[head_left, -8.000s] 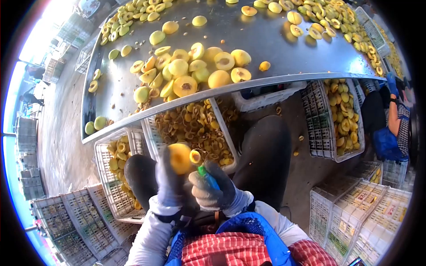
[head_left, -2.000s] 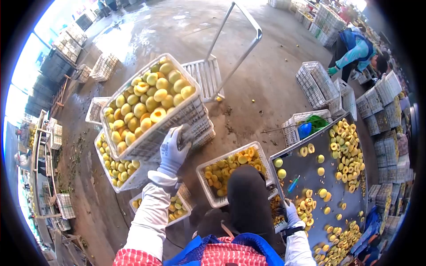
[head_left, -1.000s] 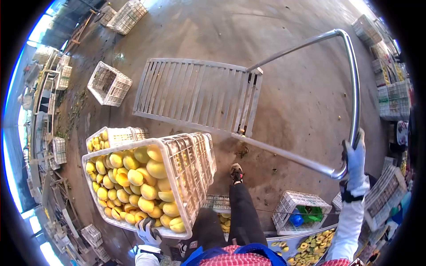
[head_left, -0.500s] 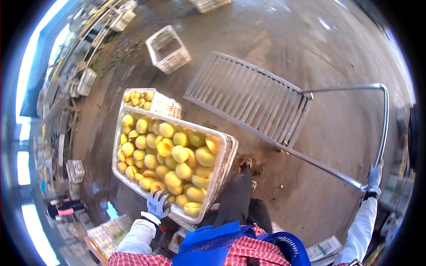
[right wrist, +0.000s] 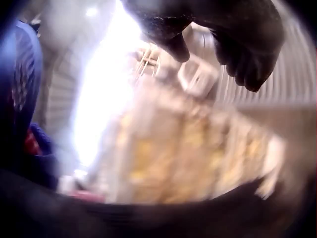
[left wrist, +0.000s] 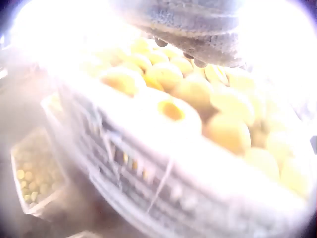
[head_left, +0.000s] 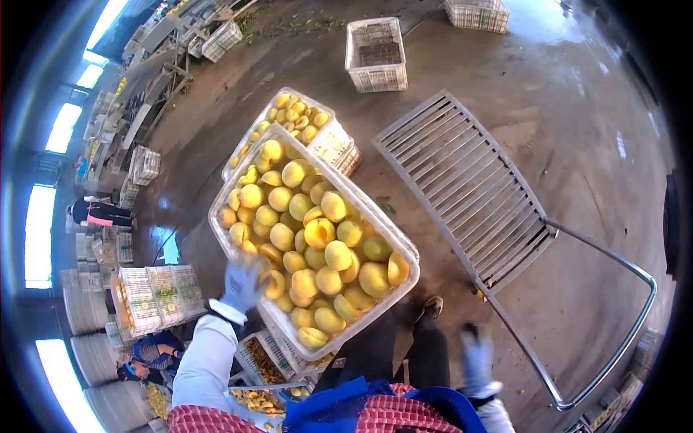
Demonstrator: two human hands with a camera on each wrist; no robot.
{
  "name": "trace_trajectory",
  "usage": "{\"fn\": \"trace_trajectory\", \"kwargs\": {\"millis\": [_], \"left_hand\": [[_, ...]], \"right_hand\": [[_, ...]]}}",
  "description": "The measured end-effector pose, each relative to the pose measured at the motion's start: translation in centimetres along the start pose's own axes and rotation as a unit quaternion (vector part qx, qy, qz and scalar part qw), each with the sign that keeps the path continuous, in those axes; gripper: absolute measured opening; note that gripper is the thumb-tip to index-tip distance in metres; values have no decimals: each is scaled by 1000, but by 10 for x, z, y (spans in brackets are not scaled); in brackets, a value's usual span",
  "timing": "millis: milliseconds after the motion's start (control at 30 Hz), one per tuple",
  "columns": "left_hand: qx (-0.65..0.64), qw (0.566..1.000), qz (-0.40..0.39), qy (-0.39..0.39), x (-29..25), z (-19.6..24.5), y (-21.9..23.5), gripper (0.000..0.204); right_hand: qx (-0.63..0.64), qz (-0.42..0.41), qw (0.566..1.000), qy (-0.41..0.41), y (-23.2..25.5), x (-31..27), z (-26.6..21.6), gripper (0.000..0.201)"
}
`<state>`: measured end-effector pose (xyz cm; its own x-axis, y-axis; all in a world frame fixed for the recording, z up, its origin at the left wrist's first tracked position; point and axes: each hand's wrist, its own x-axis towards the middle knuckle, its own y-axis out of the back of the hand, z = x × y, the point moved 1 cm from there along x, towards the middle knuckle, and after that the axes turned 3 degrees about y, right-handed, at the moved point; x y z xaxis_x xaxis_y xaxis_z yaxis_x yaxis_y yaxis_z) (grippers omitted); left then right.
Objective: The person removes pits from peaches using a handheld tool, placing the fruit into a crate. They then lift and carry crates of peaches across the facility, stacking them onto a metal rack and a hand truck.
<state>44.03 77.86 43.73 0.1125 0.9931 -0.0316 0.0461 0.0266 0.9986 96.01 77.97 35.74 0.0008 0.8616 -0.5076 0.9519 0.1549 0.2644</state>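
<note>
Right hand (head_left: 477,364) now off trolley handle (head_left: 652,290), fingers (right wrist: 252,64) parted; left hand (head_left: 244,281) blurred at crate (head_left: 413,264), grip unclear.

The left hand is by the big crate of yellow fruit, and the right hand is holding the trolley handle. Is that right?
Not quite: the right hand isn't holding the trolley handle. The head view shows a gap between them. The left hand is indeed by the big crate of yellow fruit.

Left arm (head_left: 206,364) reaches forward; right fingers (right wrist: 255,69) (gloved) curve loosely.
</note>
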Motion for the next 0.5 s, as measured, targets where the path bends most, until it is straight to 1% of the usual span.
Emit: {"fn": "trace_trajectory", "kwargs": {"millis": [33,67,100,133,167,200,233,267,300,367,400,433,467,500], "left_hand": [[30,994,100,28,18,-12,9,35],[-8,985,151,87,38,-39,3,36],[11,973,188,131,63,-62,4,40],[12,958,222,183,84,-93,-8,43],[42,949,230,212,105,-117,-15,49],[54,942,210,257,124,-153,-35,52],[36,942,157,293,142,-178,-53,52],[18,939,98,328,156,-188,-63,53],[-24,939,39,342,163,-198,-70,52],[-112,922,-77,363,176,-212,-79,52],[-152,940,-40,302,173,-220,-84,52],[-165,938,-45,303,172,-226,-88,50],[-196,936,-8,292,171,-225,-88,45],[-214,931,-8,297,170,-237,-99,42]], "right_hand": [[128,-84,988,-12,-55,-8,-5,27],[219,-148,960,-92,-97,-13,-6,28],[293,-198,917,-183,-139,-18,-8,29],[398,-237,862,-204,-172,-20,-11,28],[472,-227,813,-255,-199,-22,-24,30],[440,-197,815,-322,-205,-22,-42,31],[441,-153,825,-318,-217,-22,-45,28],[441,-107,833,-317,-226,-24,-52,25],[473,-92,812,-331,-230,-26,-58,23],[532,-62,770,-348,-229,-27,-72,18],[475,-71,820,-311,-231,-27,-66,18],[417,-78,865,-269,-234,-24,-54,18],[418,-42,848,-322,-235,-23,-63,17],[420,-3,827,-374,-236,-21,-73,17]]}}
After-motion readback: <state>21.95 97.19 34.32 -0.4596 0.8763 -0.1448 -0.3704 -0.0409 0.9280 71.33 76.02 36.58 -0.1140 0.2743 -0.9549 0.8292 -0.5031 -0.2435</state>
